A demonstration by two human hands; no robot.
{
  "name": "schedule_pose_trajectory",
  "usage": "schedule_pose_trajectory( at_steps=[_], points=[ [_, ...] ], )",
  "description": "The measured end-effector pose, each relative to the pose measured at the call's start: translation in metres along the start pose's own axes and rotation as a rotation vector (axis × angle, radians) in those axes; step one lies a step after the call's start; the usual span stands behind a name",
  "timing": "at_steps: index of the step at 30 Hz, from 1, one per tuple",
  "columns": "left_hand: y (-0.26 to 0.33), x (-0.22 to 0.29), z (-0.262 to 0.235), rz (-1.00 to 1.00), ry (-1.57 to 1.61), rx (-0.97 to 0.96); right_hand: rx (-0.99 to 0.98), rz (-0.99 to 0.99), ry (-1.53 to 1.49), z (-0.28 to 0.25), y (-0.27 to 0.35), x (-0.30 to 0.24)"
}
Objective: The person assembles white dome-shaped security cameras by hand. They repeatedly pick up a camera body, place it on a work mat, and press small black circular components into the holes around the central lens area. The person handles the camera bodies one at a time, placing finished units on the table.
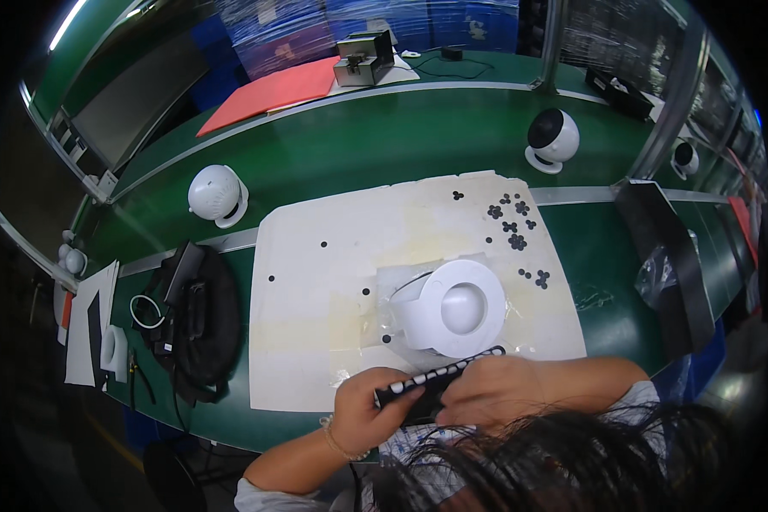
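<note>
While the head view looks down, the left hand point(363, 414) has its fingers point(401, 394) clenched on the near end of a black strip point(439, 375) with pale dots. The right hand point(495, 392) grips its middle; its far end points past the fingers toward a white round device point(456, 307) on the desk point(341, 162).

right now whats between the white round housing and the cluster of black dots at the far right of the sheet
In the head view, only bare white sheet lies between the white round housing and the cluster of black dots, apart from crinkled clear plastic film beside the housing.
</note>
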State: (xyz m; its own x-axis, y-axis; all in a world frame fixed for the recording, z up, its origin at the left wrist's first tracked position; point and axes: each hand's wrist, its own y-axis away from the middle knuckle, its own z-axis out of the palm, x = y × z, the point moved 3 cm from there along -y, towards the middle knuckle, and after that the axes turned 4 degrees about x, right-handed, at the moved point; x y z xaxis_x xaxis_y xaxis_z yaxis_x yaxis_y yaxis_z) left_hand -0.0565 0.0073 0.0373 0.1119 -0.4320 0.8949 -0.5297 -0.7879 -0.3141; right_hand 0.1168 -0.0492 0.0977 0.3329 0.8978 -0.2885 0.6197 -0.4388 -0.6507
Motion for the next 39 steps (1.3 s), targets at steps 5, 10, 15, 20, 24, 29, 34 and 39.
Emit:
schedule_pose_trajectory(
  at_steps=[5,10,15,20,24,29,34,39],
  points=[
    [-0.004,-0.001,0.010,0.385,0.006,0.049,0.471,0.464,-0.027,-0.032,0.010,0.047],
    [-0.005,-0.005,0.009,0.382,-0.096,-0.057,0.550,0.691,-0.416,-0.032,0.016,0.067],
    [-0.005,-0.002,0.010,0.405,-0.121,-0.026,0.486,0.687,-0.294,-0.034,0.016,0.066],
    [-0.004,-0.003,0.009,0.395,-0.099,-0.017,0.427,0.533,0.083,-0.034,0.012,0.057],
    [-0.006,-0.005,0.010,0.413,-0.097,-0.019,0.330,0.285,0.534,-0.037,0.004,0.042],
    [-0.004,-0.005,0.006,0.428,-0.131,-0.045,0.433,0.471,0.112,-0.034,-0.010,0.049],
    [-0.006,-0.006,0.006,0.449,-0.149,-0.084,0.280,0.579,-0.185,-0.022,-0.017,0.060],
    [-0.004,-0.007,0.004,0.457,-0.141,-0.091,0.278,0.622,-0.163,-0.016,-0.016,0.061]
  ],
)
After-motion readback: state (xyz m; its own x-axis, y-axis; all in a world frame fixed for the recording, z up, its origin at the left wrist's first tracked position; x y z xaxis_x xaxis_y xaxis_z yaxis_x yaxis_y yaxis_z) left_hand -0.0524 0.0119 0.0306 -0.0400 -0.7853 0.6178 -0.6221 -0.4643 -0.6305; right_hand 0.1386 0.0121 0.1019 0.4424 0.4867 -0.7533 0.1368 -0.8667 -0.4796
